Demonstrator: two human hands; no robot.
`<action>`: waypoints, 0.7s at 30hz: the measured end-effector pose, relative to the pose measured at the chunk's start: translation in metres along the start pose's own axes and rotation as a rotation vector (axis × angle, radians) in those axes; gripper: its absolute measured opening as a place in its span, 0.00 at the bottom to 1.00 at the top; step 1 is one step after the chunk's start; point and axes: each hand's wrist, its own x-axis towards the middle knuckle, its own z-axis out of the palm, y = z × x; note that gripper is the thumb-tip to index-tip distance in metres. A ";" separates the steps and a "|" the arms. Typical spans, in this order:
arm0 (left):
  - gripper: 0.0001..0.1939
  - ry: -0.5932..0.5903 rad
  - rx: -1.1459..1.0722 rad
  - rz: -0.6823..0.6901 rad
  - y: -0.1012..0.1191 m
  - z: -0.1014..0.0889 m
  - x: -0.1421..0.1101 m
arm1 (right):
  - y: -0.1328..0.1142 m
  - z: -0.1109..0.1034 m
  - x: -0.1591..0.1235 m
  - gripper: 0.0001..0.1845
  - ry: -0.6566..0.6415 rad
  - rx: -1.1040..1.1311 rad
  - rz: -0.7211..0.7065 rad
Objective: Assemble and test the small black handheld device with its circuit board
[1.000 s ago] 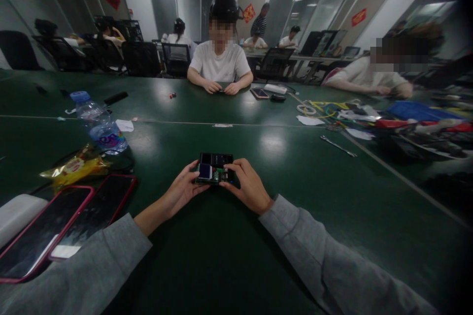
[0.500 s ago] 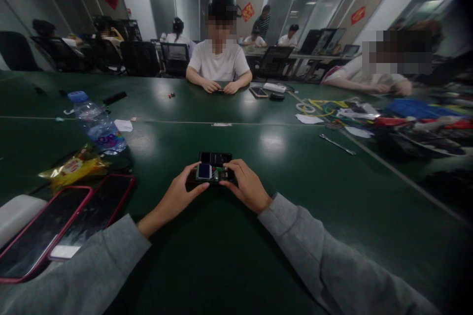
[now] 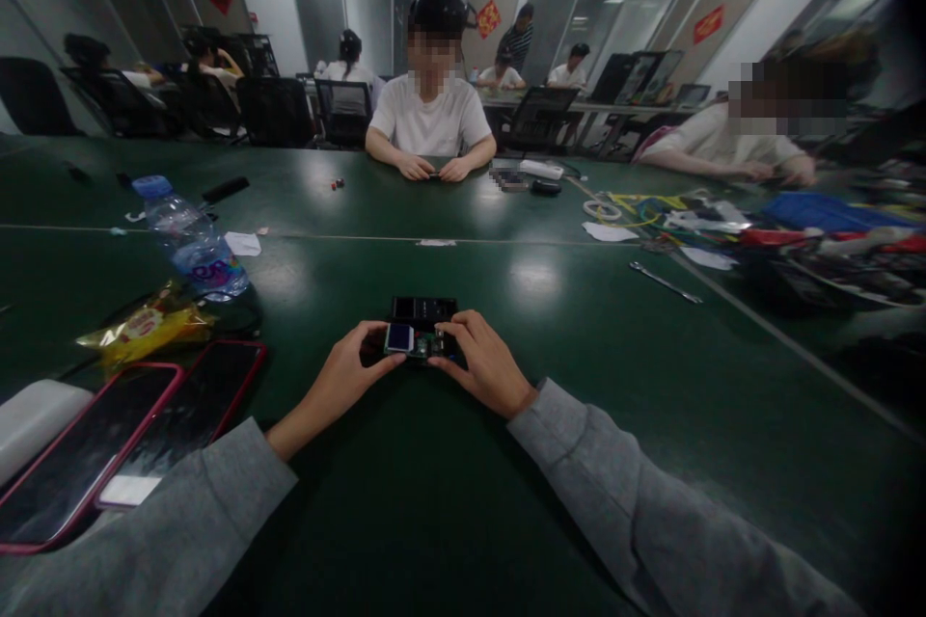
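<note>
Between my hands is a small circuit board (image 3: 422,345) with a little square screen (image 3: 400,338) at its left end. My left hand (image 3: 345,371) grips the left end, thumb along the near edge and fingers at the far side. On the right end my right hand (image 3: 486,362) closes with thumb in front and fingers on top. Directly behind the board lies a flat black case part (image 3: 424,308). Whether the board rests in a dark shell underneath cannot be made out.
To the left are a water bottle (image 3: 192,241), a yellow snack packet (image 3: 149,323), two red-edged phones (image 3: 87,453) and a white object (image 3: 40,419). A wrench (image 3: 664,282) and a heap of cables (image 3: 651,212) lie right. A person in a white shirt (image 3: 432,120) sits opposite.
My left thumb and fingers have shifted on the board's left end, the thumb now along its near edge. The board has moved slightly nearer, apart from the case part. My right hand stays in place.
</note>
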 end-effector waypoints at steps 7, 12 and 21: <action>0.23 -0.010 -0.011 -0.008 0.005 -0.002 -0.002 | 0.011 0.000 0.003 0.15 0.240 0.169 0.159; 0.24 -0.007 -0.025 -0.013 0.001 0.000 -0.001 | 0.033 0.003 0.007 0.22 0.172 0.453 0.265; 0.26 -0.015 0.004 0.002 -0.001 -0.001 -0.002 | 0.037 0.004 0.012 0.27 0.056 0.531 0.194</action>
